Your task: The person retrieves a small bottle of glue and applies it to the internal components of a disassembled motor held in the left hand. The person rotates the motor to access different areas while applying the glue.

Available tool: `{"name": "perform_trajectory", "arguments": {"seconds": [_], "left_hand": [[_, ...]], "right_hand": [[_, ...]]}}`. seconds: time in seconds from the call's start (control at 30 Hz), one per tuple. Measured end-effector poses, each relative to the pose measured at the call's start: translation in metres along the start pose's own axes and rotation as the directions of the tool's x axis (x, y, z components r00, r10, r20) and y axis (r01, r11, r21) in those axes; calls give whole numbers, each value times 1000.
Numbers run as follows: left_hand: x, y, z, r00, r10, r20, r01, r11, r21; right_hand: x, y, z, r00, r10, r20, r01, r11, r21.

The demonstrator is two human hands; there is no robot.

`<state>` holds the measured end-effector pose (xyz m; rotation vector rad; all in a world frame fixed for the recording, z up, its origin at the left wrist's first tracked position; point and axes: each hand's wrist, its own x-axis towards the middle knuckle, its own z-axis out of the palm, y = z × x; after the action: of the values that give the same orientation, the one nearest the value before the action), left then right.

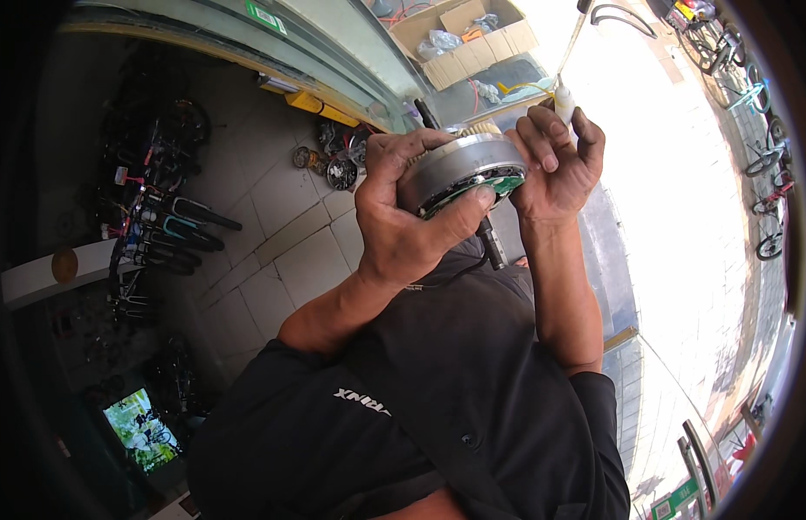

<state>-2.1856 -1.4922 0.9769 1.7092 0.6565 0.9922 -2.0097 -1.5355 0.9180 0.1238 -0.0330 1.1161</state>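
Observation:
My left hand (403, 204) is wrapped round the stator core of a hub motor (463, 165), its thumb pressed on the underside near a green circuit board (507, 185). The core has a silver metal rim, and pale windings show along its top. Its dark axle (491, 243) sticks out below, with a thin black cable beside it. Close to the core's right side, my right hand (559, 165) has curled fingers around a slender tool with a white handle (564, 102) and a long thin shaft pointing up. The tool's exact kind is unclear.
Beyond my hands, an open cardboard box (463, 39) holds plastic bags on a glass-sided surface. A yellow wire (520, 87) lies near it. Wheel hubs (340, 172) sit on the tiled floor. Bicycles (169, 208) stand at left, a lit screen (143, 431) below them.

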Motion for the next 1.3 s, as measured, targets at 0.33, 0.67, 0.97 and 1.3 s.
{"name": "perform_trajectory", "arguments": {"seconds": [0.33,0.67,0.97,1.3], "left_hand": [[-1,-2,1,1000,-20,4,20,1000,-7],[0,-2,3,999,-41,3,41,999,-5],[3,0,8,999,34,8,-34,999,25],[3,3,11,1000,22,10,-22,1000,18]], "right_hand": [[0,-4,-3,1000,4,-30,-7,997,-80],[0,-6,-4,999,-1,-44,-2,997,-73],[0,-11,1,1000,0,-28,-2,998,-70],[1,-14,4,999,2,-40,-5,997,-75]]}}
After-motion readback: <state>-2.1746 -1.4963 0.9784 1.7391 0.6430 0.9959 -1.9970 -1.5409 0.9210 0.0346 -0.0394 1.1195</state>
